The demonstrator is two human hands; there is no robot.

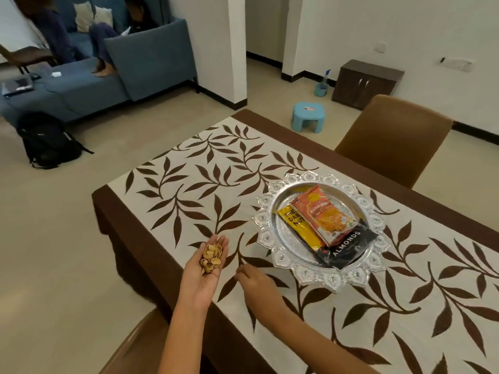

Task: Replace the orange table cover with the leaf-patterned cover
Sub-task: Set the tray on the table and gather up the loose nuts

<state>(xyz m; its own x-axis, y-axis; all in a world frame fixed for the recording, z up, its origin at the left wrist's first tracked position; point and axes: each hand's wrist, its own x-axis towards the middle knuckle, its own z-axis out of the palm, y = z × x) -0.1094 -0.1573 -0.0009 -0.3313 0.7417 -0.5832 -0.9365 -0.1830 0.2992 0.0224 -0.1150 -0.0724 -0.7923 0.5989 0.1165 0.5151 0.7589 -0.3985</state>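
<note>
Head camera looks down on our table, where the leaf-patterned cover (194, 190) already lies spread flat over the top, its brown border hanging over the near edge; no orange cover shows anywhere in view, so we judge the swap itself done and the tidying in hand. The silver tray (272, 255) stands on the cover with three snack packets (324, 220) inside, likely set there as the table's centrepiece. Our left hand (206, 268) is held palm up and cupped open just beside the table's edge, carrying a small heap of pistachio shells (211, 257); we keep it level, we think, so that nothing spills on the clean cloth. Our right hand (256, 284) rests low on the cover near the tray's front rim, its fingers drawn close together as if pinching up a stray shell or crumb, but whether anything sits between the fingertips we cannot tell, the hand being blurred. A brown chair (397, 139) stands at the far side.
</note>
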